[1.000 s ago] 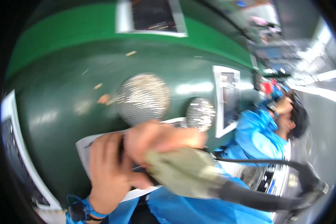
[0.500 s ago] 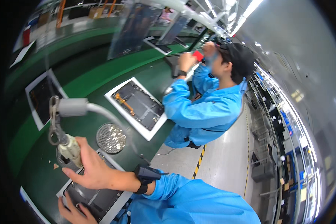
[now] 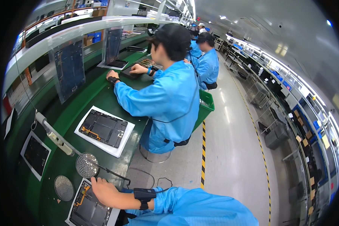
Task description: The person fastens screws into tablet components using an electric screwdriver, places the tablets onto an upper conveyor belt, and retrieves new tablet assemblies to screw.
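My right hand is over the upper right edge of an opened tablet with a dark inside and an orange ribbon cable. One fingertip points towards the tablet's far corner. The other fingers are bent and mostly hidden, so a grip cannot be made out. My left hand is out of view. Beyond the tablet, an electric screwdriver hangs free on its cord, apart from my hand. Below its tip sits a round dish of small shiny parts. A second round dish is left of the tablet.
Another opened tablet rests on a white sheet farther along the green bench. A dark panel on white lies at the left. A co-worker in blue sits ahead. Behind them stands a green bin. Clear hanging sleeves line the bench.
My right hand has let go of the screwdriver, which now hangs free, and has moved down to the tablet. My left hand has left the view. The view has swung, and the co-worker's hands are lowered.
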The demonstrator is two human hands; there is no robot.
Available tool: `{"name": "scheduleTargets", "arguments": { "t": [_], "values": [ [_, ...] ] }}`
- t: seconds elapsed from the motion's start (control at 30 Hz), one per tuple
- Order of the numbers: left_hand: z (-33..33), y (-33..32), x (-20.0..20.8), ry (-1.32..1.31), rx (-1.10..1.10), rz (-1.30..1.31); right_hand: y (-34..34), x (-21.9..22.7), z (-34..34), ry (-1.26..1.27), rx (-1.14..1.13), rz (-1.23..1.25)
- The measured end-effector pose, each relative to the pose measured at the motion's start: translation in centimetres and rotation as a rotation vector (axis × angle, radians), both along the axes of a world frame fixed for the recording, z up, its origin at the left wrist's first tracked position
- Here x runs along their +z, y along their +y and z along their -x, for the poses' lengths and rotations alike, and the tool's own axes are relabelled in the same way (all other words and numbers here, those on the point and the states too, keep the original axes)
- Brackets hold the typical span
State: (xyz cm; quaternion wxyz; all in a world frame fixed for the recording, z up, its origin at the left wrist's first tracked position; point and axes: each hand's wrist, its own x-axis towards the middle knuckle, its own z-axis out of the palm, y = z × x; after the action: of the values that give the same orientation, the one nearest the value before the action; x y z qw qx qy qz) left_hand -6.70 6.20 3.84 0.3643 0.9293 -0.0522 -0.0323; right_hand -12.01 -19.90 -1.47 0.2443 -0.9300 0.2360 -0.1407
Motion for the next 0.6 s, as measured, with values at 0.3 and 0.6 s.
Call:
{"name": "scheduleTargets", "arguments": {
  "t": [0.3,0.6],
  "values": [
    [-2.4,5.6,-5.1,0.175,-0.172,0.304,-1.8,-3.3,-0.4,-0.177,0.181,-0.244],
    [-1.3,6.8,-0.7,0.323,0.061,0.632,-1.0,3.4,0.0,-0.320,0.393,-0.877]
  ]
}}
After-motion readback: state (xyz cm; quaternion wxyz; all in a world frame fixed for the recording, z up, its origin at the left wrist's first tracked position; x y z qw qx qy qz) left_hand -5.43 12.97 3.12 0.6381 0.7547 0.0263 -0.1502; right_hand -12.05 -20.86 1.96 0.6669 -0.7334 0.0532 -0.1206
